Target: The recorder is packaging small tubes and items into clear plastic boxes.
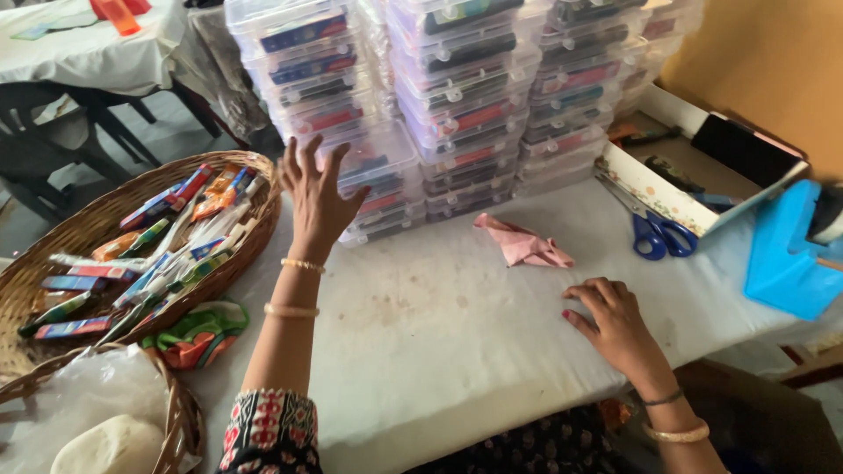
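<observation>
My left hand (314, 195) is raised with fingers spread, reaching toward the near stack of clear plastic boxes (347, 105) and touching or almost touching its lower boxes. It holds nothing. My right hand (615, 323) rests palm down on the white tablecloth (439, 325), fingers slightly apart and empty. A crumpled pink cloth (524, 246) lies on the table between the boxes and my right hand. To the left stands a wide wicker basket (53, 254) filled with several small tubes and packets.
More stacks of clear boxes (527, 79) fill the back of the table. Blue-handled scissors (657, 230) lie beside an open cardboard box (694, 167) at the right. A blue plastic holder (786, 254) sits far right. A second basket with white plastic (105, 404) is near left.
</observation>
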